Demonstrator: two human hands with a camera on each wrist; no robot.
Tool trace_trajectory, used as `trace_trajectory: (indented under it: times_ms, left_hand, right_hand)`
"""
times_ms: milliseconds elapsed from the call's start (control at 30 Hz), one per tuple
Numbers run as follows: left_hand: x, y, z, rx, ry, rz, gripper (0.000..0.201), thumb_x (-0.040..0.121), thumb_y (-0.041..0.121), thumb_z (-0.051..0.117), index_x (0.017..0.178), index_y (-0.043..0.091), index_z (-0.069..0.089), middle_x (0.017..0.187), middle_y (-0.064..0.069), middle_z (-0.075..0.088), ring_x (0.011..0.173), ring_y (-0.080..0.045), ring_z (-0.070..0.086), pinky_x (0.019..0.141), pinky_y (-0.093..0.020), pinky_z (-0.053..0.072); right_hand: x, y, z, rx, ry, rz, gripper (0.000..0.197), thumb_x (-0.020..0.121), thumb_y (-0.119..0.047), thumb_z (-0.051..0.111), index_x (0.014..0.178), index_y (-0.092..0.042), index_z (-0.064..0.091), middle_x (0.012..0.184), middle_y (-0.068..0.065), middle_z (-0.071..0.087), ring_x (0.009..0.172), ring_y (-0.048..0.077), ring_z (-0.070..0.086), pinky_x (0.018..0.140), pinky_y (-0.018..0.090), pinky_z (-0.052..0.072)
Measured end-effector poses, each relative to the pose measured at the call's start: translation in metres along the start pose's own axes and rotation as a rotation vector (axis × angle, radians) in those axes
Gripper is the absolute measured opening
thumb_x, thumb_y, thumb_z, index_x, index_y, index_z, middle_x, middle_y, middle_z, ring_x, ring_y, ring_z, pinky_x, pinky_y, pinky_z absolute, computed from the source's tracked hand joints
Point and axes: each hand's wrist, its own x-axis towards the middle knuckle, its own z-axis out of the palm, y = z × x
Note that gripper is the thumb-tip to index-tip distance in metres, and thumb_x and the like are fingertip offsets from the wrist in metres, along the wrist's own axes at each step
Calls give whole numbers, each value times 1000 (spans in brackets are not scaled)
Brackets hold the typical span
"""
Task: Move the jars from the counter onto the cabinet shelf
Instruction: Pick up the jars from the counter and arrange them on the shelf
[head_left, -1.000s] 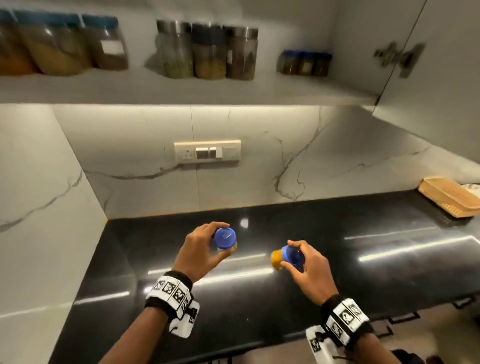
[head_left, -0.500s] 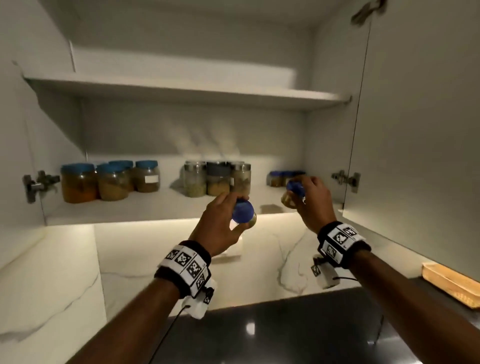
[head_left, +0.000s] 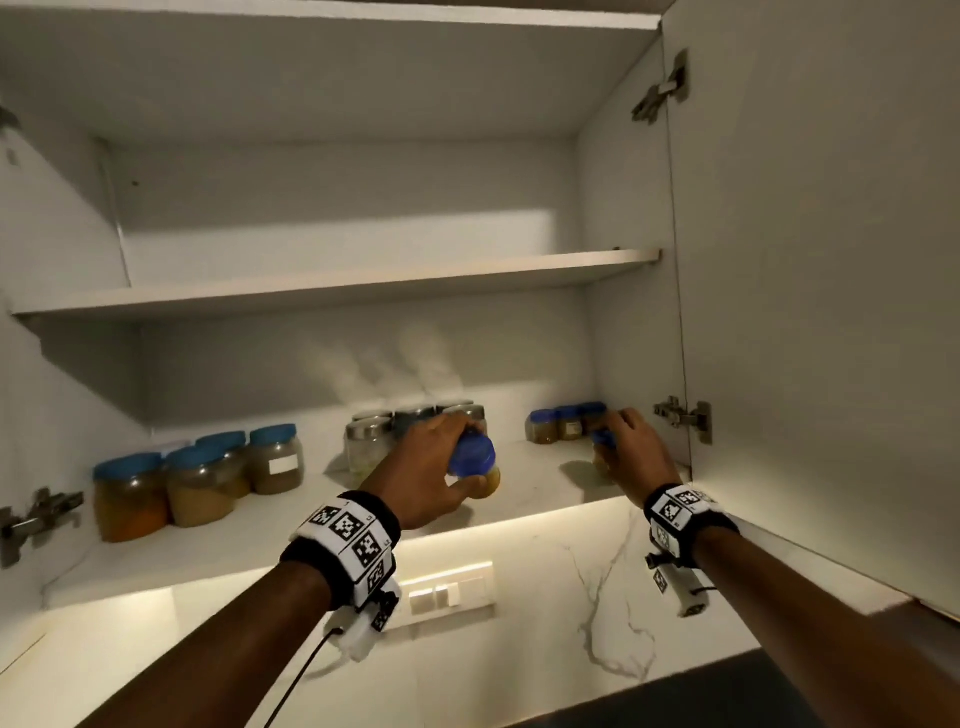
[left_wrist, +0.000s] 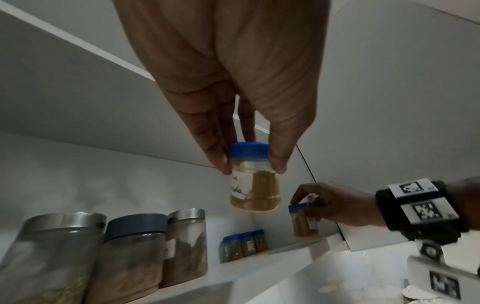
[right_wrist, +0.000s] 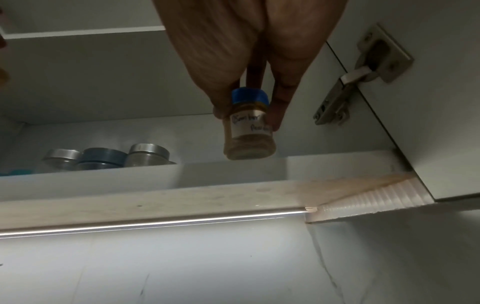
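My left hand (head_left: 441, 467) grips a small blue-lidded jar (head_left: 475, 462) of yellow-brown powder just above the lower cabinet shelf (head_left: 249, 551), in front of the steel-lidded jars. In the left wrist view its fingers pinch that jar (left_wrist: 253, 185) below the lid. My right hand (head_left: 628, 457) holds a second small blue-lidded jar (head_left: 602, 447) over the shelf's right end, near the small jars by the side wall. The right wrist view shows this labelled jar (right_wrist: 249, 131) pinched at the lid and hanging above the shelf edge (right_wrist: 182, 197).
On the lower shelf stand large blue-lidded jars (head_left: 197, 483) at the left, steel-lidded jars (head_left: 374, 441) in the middle and small blue-lidded jars (head_left: 561, 423) at the back right. The open door (head_left: 831, 312) with its hinge (head_left: 685, 418) is right beside my right hand. An upper shelf (head_left: 337, 288) hangs above.
Both hands have risen from the black counter to the lower shelf, each carrying its jar. The jars are now over the shelf surface.
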Motion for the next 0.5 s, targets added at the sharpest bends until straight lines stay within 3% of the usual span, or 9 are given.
trace_trajectory:
  times_ms: [100,233,333,400,433,500]
  left_hand:
    - [36,-1,7,-2,-47,-49,54,78,39,85,125,27,62,116,12,68,103,-10,65,91,-27,53]
    - [87,-4,25,-11,-130,-84,51,81,32,88,125,25,64,116,9,71,103,-11,67,89,-24,56]
    - [129,-12,49,32,-220,-73,52,83,30,88,129,24,63,116,10,69,95,-5,66,79,-6,49]
    - [158,-18,66,24,-269,-106,52,82,29,89,128,24,64,112,12,69,93,-2,67,74,-3,50]
    - [172,-20,73,24,-293,-127,53,82,30,89,128,25,65,112,11,71,96,-5,69,77,-6,52]
    - [201,-24,90,48,-338,-157,52,81,33,89,127,25,66,115,6,74,103,-14,71,88,-22,57]
  right_hand:
    - [11,25,13,6,-4,20,24,90,-13,68,114,-13,64,113,7,61,92,29,65,75,35,55]
    - [16,59,26,114,28,19,16,96,-18,66,112,-17,68,109,-1,64,87,10,57,68,8,35]
    - [13,73,38,216,88,-14,23,95,-16,66,116,-24,65,112,-13,59,87,-7,53,71,3,34]
    - [10,77,46,277,121,-31,25,95,-15,65,117,-27,62,114,-19,52,90,-11,54,75,6,41]
    - [10,78,48,298,135,-40,25,95,-15,65,117,-27,61,116,-19,52,93,-8,57,77,12,48]
    - [11,81,50,312,147,-54,26,95,-17,64,118,-28,59,120,-15,54,100,1,63,81,25,56]
